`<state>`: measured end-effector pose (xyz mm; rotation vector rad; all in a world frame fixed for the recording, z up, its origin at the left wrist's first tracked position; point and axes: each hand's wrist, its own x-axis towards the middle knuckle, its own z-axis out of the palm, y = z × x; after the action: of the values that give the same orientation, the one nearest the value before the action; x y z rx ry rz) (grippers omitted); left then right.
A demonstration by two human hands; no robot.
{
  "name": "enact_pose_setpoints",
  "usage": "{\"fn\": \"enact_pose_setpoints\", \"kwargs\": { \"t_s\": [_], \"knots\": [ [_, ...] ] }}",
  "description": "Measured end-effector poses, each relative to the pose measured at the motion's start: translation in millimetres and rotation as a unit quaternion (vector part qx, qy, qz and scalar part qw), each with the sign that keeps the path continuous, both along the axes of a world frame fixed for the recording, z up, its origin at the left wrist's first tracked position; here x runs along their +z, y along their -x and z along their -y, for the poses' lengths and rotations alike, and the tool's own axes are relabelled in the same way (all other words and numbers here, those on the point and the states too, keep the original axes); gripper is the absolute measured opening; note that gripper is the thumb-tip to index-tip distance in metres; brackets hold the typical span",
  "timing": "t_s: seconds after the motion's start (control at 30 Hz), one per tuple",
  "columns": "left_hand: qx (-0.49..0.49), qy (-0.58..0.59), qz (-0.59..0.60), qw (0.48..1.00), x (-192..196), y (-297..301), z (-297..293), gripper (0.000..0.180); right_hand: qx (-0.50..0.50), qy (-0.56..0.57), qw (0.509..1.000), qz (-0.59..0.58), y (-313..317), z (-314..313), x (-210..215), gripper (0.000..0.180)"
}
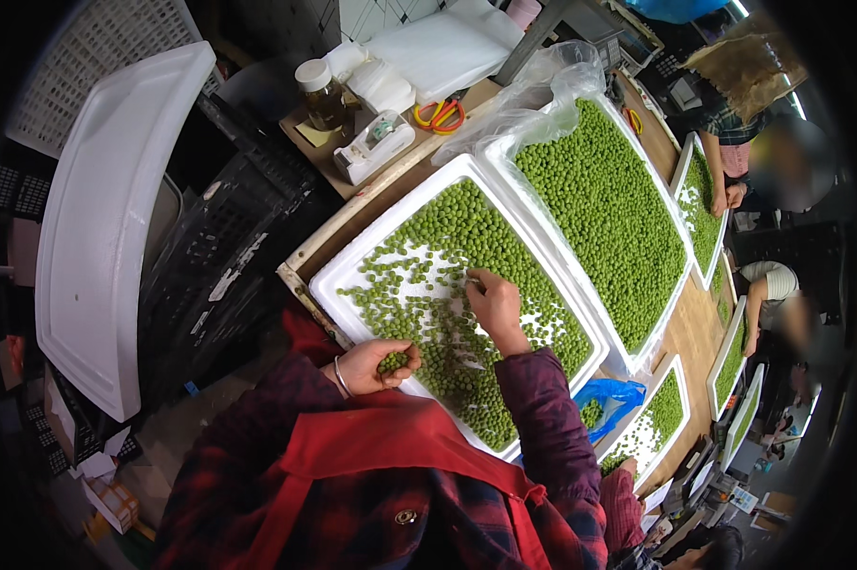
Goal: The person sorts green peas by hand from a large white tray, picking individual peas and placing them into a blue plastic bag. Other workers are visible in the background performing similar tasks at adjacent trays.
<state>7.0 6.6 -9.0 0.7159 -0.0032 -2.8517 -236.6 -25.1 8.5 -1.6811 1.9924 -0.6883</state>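
A white foam tray (331,277) lies in front of me with loose green peas (466,220) spread over it; white bottom shows between them. My left hand (369,367), with a pale bracelet at the wrist, is cupped palm up over the tray's near left edge. Several green peas (392,362) rest in its curled fingers. Over the middle of the tray is my right hand (498,307), thumb and fingertips brought together close to the peas. Whatever is between those fingertips is too small to make out.
Beyond stands a plastic-lined foam box (604,209) full of peas. A tape dispenser (376,147), jar (321,92) and scissors (439,116) are at the table's far left. A blue bag (614,404) lies right. Other people work at trays there. A foam lid (110,228) leans left.
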Motion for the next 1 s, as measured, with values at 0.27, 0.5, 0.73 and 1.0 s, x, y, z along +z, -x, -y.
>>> {"fn": "enact_pose_setpoints", "kwargs": {
  "t_s": [0.27, 0.5, 0.73, 1.0],
  "knots": [
    [-0.004, 0.024, 0.008, 1.0, -1, -3, -1, 0.028, 0.074, -0.134, 0.976, -0.156, 11, 4, 7, 0.015],
    [-0.021, 0.026, -0.007, 0.999, -1, 2, 0, 0.029, 0.022, -0.052, 0.996, -0.063, 17, 2, 2, 0.014],
    [-0.012, 0.028, 0.0, 1.0, -1, -3, -1, 0.028, 0.002, -0.006, 0.99, -0.142, 1, 5, -12, 0.017],
    [-0.07, 0.065, -0.012, 0.995, 11, -2, 13, 0.03, -0.007, -0.132, 0.978, -0.162, -1, 12, -22, 0.021]
  ]
}}
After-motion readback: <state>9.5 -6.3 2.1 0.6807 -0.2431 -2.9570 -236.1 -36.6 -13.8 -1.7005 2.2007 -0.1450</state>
